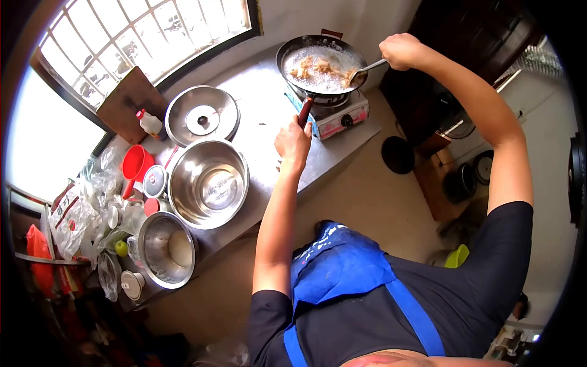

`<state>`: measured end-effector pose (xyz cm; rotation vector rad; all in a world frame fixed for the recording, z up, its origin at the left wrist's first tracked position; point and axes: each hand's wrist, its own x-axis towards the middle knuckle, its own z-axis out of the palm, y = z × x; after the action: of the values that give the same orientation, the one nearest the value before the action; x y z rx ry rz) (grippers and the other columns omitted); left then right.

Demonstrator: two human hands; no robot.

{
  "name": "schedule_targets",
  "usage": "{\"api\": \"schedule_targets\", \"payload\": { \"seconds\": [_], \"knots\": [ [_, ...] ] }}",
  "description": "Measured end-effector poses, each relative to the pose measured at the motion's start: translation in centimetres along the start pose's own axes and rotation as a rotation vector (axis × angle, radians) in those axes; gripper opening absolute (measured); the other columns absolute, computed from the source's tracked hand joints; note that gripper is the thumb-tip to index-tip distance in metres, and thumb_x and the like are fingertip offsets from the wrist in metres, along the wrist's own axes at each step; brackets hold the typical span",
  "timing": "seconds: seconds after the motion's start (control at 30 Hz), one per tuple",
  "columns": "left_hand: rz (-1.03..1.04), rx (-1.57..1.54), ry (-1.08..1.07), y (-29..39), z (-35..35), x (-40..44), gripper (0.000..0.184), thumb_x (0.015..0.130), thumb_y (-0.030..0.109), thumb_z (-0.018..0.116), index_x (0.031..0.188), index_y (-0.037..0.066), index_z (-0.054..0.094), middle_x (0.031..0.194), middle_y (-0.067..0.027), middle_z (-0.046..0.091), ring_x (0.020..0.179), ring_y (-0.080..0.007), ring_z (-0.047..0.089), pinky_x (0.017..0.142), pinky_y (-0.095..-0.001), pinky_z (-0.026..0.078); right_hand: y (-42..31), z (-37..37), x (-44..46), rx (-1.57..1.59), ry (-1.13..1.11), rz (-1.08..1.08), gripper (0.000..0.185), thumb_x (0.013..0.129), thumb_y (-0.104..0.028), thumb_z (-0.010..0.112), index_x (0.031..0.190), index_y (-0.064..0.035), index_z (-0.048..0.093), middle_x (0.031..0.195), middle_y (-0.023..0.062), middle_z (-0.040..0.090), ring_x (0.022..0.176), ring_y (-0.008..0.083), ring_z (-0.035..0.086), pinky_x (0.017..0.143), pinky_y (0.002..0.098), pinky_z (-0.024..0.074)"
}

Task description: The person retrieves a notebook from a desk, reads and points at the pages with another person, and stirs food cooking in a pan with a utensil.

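Note:
A dark wok (324, 92) sits on a portable gas stove (351, 116) at the far end of the metal counter. Foamy, bubbling oil fills much of it, with browned food pieces (318, 66) in the middle. My left hand (293, 142) is closed round the wok's brown handle (305, 112), on the near side. Up at the right, my right hand (400, 51) grips the end of a metal ladle (370, 66), whose bowl rests among the food at the wok's right side.
Left of the stove stand a lidded steel pan (177, 116), a large steel bowl (239, 183) and a smaller bowl (150, 244) with pale contents. Beyond them are a red scoop (136, 162), a bottle (149, 123), a cutting board (122, 110) and plastic bags (76, 223).

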<state>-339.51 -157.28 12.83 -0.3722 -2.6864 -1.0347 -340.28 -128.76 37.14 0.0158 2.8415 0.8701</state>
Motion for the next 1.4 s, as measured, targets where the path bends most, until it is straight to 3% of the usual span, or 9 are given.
{"api": "schedule_targets", "payload": {
  "seconds": [0.23,0.4,0.5,0.7,0.9,1.03,1.3,1.37,1.4],
  "knots": [
    [0.013,0.031,-0.069,-0.4,-0.1,0.5,0.039,0.085,0.039,0.072,0.115,0.014,0.072,0.084,-0.019,0.073,0.077,-0.0392,0.071,0.072,-0.0482,0.056,1.1,4.2,-0.4,0.075,0.048,-0.025,0.011,0.072,0.0,0.063,0.08,-0.0013,0.07,0.089,0.0176,0.073,0.088,0.0367,0.071,0.073,0.0454,0.0571],
    [0.021,0.006,-0.087,-0.9,0.2,0.8,0.037,0.085,0.039,0.071,0.112,0.015,0.073,0.085,-0.0179,0.073,0.077,-0.0384,0.071,0.071,-0.0479,0.055,0.0,7.6,-1.4,0.171,0.148,-0.023,0.011,0.077,-0.002,0.061,0.08,0.0004,0.071,0.085,0.02,0.072,0.084,0.0378,0.071,0.073,0.0462,0.0579],
    [0.02,-0.032,-0.047,-0.6,-0.2,0.8,0.028,0.084,0.036,0.073,0.099,0.012,0.072,0.081,-0.0175,0.072,0.074,-0.0387,0.07,0.069,-0.0483,0.056,-1.9,9.9,0.2,0.181,0.166,0.007,0.014,0.081,-0.004,0.058,0.078,0.0001,0.071,0.086,0.0204,0.072,0.082,0.038,0.071,0.073,0.0469,0.0578],
    [0.036,-0.028,-0.048,-1.1,0.4,0.8,0.03,0.084,0.037,0.072,0.101,0.012,0.072,0.081,-0.0174,0.072,0.075,-0.0384,0.07,0.069,-0.0482,0.055,-3.0,13.7,-2.5,0.197,0.239,0.073,0.027,0.098,-0.014,0.045,0.111,-0.0032,0.066,0.082,0.0189,0.071,0.077,0.038,0.07,0.067,0.0493,0.0563],
    [0.025,0.026,-0.108,-1.0,-0.1,1.0,0.036,0.085,0.041,0.071,0.109,0.014,0.074,0.079,-0.0164,0.072,0.075,-0.0367,0.071,0.07,-0.0465,0.055,-5.2,18.6,-0.8,0.287,0.297,0.17,0.041,0.096,-0.012,0.047,0.134,-0.0086,0.06,0.078,0.0187,0.069,0.072,0.0366,0.07,0.063,0.0485,0.0565],
    [-0.003,0.02,-0.091,-0.7,-0.2,0.8,0.042,0.085,0.041,0.07,0.117,0.014,0.073,0.081,-0.0167,0.073,0.075,-0.0363,0.072,0.072,-0.0449,0.056,-6.3,18.6,-0.2,0.379,0.318,0.219,0.039,0.098,-0.016,0.046,0.134,-0.0089,0.061,0.078,0.0193,0.069,0.072,0.0373,0.069,0.063,0.0484,0.0559],
    [-0.039,-0.022,-0.059,0.0,-0.2,0.3,0.039,0.086,0.038,0.07,0.117,0.014,0.072,0.084,-0.0186,0.073,0.079,-0.0384,0.071,0.073,-0.0474,0.056,-6.0,21.0,0.3,0.867,0.32,0.416,0.033,0.099,-0.025,0.055,0.127,-0.0133,0.068,0.103,0.0208,0.071,0.098,0.0384,0.068,0.085,0.0459,0.0536],
    [-0.117,-0.08,-0.04,0.4,0.1,0.2,0.038,0.087,0.037,0.069,0.117,0.014,0.072,0.086,-0.0191,0.073,0.08,-0.0386,0.071,0.074,-0.047,0.056,-3.9,22.5,1.9,1.18,0.275,0.373,0.033,0.099,-0.025,0.056,0.127,-0.0122,0.068,0.106,0.02,0.072,0.102,0.0336,0.068,0.088,0.0411,0.0519],
    [-0.12,-0.083,-0.037,0.6,0.2,0.1,0.038,0.087,0.037,0.069,0.117,0.014,0.072,0.086,-0.0191,0.073,0.08,-0.0386,0.071,0.074,-0.047,0.056,-3.9,21.1,2.2,1.329,0.405,0.262,0.034,0.1,-0.023,0.056,0.129,-0.0117,0.067,0.089,0.0125,0.074,0.078,0.024,0.069,0.071,0.0365,0.0525]
  ]
}}
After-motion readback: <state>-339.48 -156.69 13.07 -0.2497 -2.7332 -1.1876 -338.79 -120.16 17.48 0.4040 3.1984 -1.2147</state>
